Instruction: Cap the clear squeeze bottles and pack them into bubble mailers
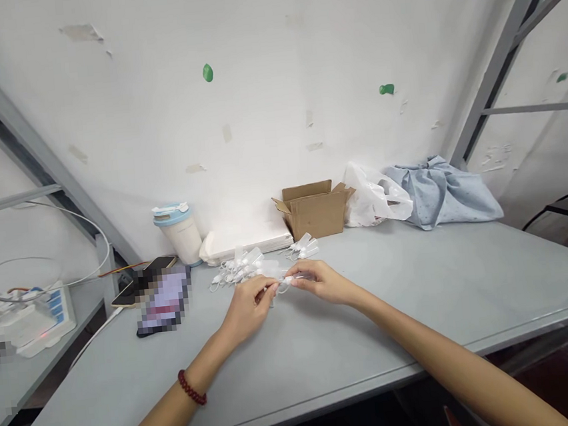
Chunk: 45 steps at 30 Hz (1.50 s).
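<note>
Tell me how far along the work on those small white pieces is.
In hand: one small white piece, at the fingertips of the left hand and right hand. Behind them: a larger pile and a smaller pile, perhaps one done, one left, but I cannot tell which. I cannot see inside the open box.

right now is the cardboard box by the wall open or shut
Open: the cardboard box has its top flaps spread outward, one sticking out on each side. Its contents are hidden behind the front wall.
</note>
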Motion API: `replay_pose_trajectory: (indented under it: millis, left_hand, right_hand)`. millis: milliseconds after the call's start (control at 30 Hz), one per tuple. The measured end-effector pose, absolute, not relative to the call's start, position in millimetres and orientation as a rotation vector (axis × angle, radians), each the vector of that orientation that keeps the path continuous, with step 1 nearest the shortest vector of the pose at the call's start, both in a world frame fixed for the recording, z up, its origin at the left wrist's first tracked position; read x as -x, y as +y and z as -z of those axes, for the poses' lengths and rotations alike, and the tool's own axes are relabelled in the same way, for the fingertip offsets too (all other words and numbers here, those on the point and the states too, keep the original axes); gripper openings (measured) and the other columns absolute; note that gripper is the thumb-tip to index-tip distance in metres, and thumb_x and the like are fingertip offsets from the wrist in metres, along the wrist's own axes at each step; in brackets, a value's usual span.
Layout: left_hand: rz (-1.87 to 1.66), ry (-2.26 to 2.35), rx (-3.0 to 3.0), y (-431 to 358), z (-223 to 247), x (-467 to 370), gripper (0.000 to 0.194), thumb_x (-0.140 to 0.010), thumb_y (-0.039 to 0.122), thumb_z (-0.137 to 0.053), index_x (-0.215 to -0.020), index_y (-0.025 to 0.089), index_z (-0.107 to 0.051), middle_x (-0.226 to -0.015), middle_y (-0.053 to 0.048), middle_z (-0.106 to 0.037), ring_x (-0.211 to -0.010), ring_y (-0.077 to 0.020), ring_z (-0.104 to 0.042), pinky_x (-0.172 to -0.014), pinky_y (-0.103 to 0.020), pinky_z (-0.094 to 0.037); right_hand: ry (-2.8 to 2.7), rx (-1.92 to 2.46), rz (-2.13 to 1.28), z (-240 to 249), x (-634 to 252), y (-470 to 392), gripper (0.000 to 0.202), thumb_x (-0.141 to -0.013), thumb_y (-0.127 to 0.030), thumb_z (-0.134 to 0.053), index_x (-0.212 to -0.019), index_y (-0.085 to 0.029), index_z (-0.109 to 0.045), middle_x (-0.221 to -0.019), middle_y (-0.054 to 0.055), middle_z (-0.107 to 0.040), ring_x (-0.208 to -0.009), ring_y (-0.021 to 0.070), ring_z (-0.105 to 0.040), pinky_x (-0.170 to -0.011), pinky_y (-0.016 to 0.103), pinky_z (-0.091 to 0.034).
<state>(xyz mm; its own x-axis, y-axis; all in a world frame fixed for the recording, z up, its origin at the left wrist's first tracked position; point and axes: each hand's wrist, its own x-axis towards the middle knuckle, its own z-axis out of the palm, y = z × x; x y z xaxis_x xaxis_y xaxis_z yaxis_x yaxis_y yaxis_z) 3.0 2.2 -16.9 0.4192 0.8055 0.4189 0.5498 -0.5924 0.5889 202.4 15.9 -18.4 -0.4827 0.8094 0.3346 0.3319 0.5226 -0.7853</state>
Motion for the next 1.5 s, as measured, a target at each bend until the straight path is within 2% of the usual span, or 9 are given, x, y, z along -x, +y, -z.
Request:
replay_pose_trajectory:
  millis: [300, 533, 700, 900, 1133, 1500]
  left_hand:
    - [-0.954, 1.117, -2.344, -1.1, 19.2, -1.5, 0.026, -0.084, 0.023, -0.042, -0.07, 0.017, -0.063, -0.062, -0.001, -0.061, -0.054, -0.0109, -0.048, -0.051, -0.021, -0.035]
    - [-0.956, 1.137, -2.312, 4.5, 19.6, 1.0, 0.021, -0.082, 0.023, -0.047, -0.075, 0.017, -0.066, -0.063, -0.001, -0.064, -0.053, -0.0109, -0.05, -0.052, -0.022, -0.037]
    - [-0.972, 1.267, -2.272, 10.7, 15.3, 6.6, 0.021, -0.076, 0.03, -0.056, -0.089, 0.017, -0.067, -0.066, 0.0, -0.065, -0.049, -0.0102, -0.047, -0.051, -0.022, -0.038]
    - [-0.956, 1.318, -2.288, 8.4, 8.0, 7.9, 0.018, -0.078, 0.029, -0.052, -0.075, 0.017, -0.064, -0.059, 0.001, -0.059, -0.05, -0.0098, -0.044, -0.052, -0.022, -0.036]
    - [-0.946, 1.308, -2.319, 9.8, 12.7, 5.9, 0.017, -0.079, 0.029, -0.051, -0.08, 0.017, -0.062, -0.058, 0.003, -0.056, -0.05, -0.01, -0.045, -0.053, -0.022, -0.036]
    - [-0.816, 1.225, -2.348, 2.0, 19.5, 0.1, 0.017, -0.079, 0.022, -0.046, -0.072, 0.016, -0.06, -0.057, 0.001, -0.058, -0.051, -0.0107, -0.048, -0.053, -0.022, -0.036]
  right_hand:
    - [-2.051, 0.935, -0.763, 21.4, -195.2, 9.0, 0.019, -0.084, -0.031, -0.052, -0.09, -0.018, -0.064, -0.088, 0.006, -0.063, -0.079, 0.0159, -0.056, -0.068, 0.027, -0.042]
    - [-2.035, 0.927, -0.756, 25.1, -191.4, 10.1, 0.02, -0.084, -0.032, -0.051, -0.091, -0.017, -0.062, -0.089, 0.007, -0.061, -0.08, 0.0166, -0.056, -0.068, 0.028, -0.043]
    - [-2.054, 0.919, -0.671, 26.8, -192.0, 16.0, 0.02, -0.085, -0.031, -0.051, -0.096, -0.017, -0.062, -0.091, 0.007, -0.061, -0.081, 0.0167, -0.056, -0.068, 0.028, -0.044]
    - [-2.047, 0.862, -0.59, 28.2, -194.4, 18.4, 0.018, -0.084, -0.028, -0.053, -0.095, -0.017, -0.061, -0.089, 0.007, -0.061, -0.082, 0.0165, -0.056, -0.068, 0.028, -0.045]
    - [-2.078, 0.857, -0.571, 29.9, -189.8, 16.1, 0.016, -0.083, -0.023, -0.053, -0.096, -0.015, -0.061, -0.087, 0.007, -0.061, -0.078, 0.0155, -0.055, -0.068, 0.027, -0.045]
    - [-2.126, 0.894, -0.617, 36.2, -191.3, 14.3, 0.014, -0.081, -0.018, -0.056, -0.092, -0.014, -0.063, -0.086, 0.006, -0.06, -0.075, 0.0141, -0.055, -0.063, 0.024, -0.043]
